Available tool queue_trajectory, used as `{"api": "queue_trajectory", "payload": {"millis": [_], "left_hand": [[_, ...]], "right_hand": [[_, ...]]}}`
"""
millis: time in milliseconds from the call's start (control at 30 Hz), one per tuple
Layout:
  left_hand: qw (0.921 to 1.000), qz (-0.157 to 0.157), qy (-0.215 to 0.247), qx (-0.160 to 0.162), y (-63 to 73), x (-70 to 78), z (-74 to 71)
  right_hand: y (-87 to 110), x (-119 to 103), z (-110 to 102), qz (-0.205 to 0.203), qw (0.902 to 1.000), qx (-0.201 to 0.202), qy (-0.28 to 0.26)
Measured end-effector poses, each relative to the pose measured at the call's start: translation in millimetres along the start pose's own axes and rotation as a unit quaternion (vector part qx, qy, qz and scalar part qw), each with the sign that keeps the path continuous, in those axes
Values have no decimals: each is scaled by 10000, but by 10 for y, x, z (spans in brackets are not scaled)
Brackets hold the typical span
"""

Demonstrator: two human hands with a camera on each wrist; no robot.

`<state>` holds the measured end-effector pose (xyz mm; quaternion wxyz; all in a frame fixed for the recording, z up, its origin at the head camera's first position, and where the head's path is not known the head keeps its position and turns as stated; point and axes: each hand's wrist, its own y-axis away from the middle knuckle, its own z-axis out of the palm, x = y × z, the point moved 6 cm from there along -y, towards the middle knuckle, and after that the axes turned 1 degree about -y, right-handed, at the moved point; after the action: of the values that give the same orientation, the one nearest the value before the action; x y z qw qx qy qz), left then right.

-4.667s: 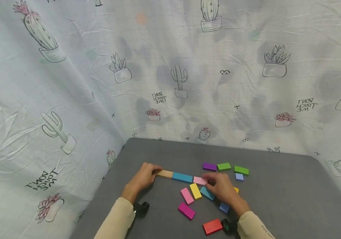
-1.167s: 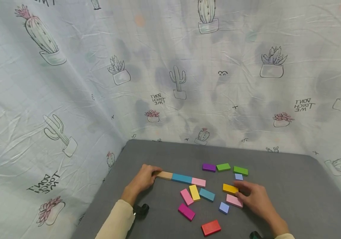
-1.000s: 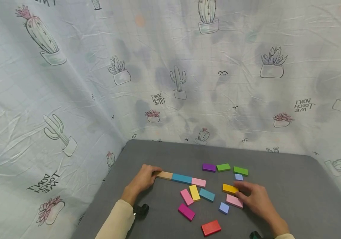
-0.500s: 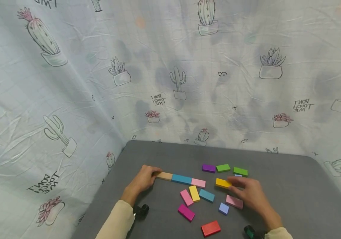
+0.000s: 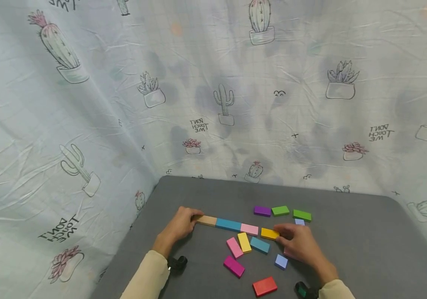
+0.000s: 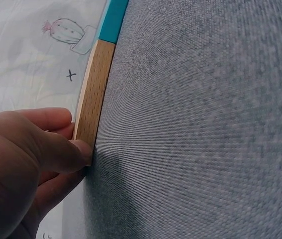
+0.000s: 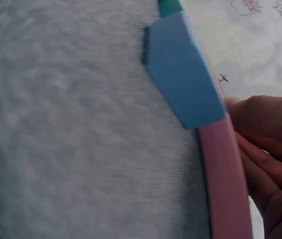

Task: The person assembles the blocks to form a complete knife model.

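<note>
A row of blocks runs along the grey table: a bare wooden block (image 5: 207, 220), a blue block (image 5: 228, 224) and a light pink block (image 5: 249, 229), end to end. With thumb and fingers my left hand (image 5: 177, 224) pinches the wooden block's left end, as the left wrist view also shows. My right hand (image 5: 299, 242) pinches the right end of an orange-yellow block (image 5: 270, 234), whose left end is a small gap from the light pink block. Under the right hand lies another pink block (image 7: 225, 174), mostly hidden in the head view. A small periwinkle block (image 7: 183, 74) stands nearer in the right wrist view.
Behind the row lie a purple block (image 5: 262, 211) and green blocks (image 5: 280, 210). In front are a yellow block (image 5: 244, 242), a second blue block (image 5: 260, 245), a pink block (image 5: 234, 247), a magenta block (image 5: 234, 266) and a red block (image 5: 264, 286). A cactus-print curtain (image 5: 273, 124) hangs behind.
My right hand placed the light pink block at the row's end, went right to the orange-yellow block and has brought it left toward the row. My left hand stays on the wooden block.
</note>
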<state>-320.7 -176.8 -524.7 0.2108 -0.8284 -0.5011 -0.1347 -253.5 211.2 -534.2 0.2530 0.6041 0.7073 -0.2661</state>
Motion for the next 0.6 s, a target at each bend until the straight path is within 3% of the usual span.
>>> {"api": "queue_trajectory", "payload": {"millis": [600], "left_hand": [[10000, -26, -17, -9, 2, 11, 8]], "right_hand": [[-33, -51, 61, -126, 9999, 77, 79]]}}
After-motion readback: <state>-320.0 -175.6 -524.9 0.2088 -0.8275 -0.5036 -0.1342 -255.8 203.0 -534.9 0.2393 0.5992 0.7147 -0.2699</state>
